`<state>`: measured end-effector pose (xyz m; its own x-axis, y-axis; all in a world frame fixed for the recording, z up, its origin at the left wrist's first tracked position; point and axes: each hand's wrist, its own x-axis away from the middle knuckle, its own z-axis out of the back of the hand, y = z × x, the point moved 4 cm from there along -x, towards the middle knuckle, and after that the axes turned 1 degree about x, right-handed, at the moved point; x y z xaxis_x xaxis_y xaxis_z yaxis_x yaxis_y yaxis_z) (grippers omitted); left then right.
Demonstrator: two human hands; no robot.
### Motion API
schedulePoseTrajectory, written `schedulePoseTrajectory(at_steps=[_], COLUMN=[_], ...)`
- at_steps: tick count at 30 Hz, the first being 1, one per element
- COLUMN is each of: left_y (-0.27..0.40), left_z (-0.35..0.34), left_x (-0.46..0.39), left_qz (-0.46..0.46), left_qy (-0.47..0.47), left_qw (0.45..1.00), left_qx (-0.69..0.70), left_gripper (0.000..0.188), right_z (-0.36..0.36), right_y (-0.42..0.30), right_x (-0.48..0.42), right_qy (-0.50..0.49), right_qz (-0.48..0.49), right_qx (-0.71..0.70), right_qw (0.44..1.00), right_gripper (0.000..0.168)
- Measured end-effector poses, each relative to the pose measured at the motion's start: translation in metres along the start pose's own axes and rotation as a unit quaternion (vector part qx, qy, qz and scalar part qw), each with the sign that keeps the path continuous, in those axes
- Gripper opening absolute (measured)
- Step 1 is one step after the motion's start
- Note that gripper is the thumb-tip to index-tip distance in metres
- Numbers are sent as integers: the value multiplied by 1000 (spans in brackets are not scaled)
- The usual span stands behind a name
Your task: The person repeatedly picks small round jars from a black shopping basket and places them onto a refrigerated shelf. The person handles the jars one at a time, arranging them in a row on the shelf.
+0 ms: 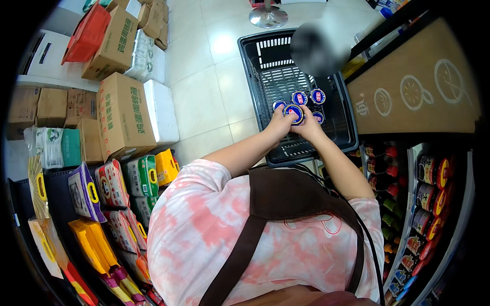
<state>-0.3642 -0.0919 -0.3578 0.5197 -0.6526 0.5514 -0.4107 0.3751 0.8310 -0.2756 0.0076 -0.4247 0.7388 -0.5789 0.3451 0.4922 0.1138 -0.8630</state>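
Both my left hand (280,124) and my right hand (311,128) grip a round container with a blue, gold-rimmed lid (293,113), one from each side. They hold it over a black plastic shopping basket (252,91) with slotted walls. More blue-lidded containers are grouped just beyond and beside my fingers, among them one at the middle (299,97), one at the right (317,96) and one below that (318,118). Another lid (279,104) is partly covered by my left hand. A blurred patch hides the basket's far right corner.
On the left stand cardboard cartons (126,114), a white foam box (162,111) and a red plastic basket (86,34). Bagged goods (143,176) fill the lower left shelves. Jars (425,191) and bottles line shelves at the lower right, below a brown panel (417,111).
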Motion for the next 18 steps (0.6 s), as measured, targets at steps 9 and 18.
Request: schedulePoseTrajectory(at_steps=[9, 18], left_y=[28, 63], left_z=[-22, -40], left_x=[31, 51], left_qz=[-128, -252], left_qy=[-99, -166], left_qw=[986, 952], left_qx=[35, 57], left_gripper=[60, 50], right_z=[51, 105], right_y=[-52, -125], right_x=[43, 107], right_qy=[96, 155], right_qz=[56, 88], right_qx=[63, 2], right_qw=[992, 984], right_gripper=[81, 80])
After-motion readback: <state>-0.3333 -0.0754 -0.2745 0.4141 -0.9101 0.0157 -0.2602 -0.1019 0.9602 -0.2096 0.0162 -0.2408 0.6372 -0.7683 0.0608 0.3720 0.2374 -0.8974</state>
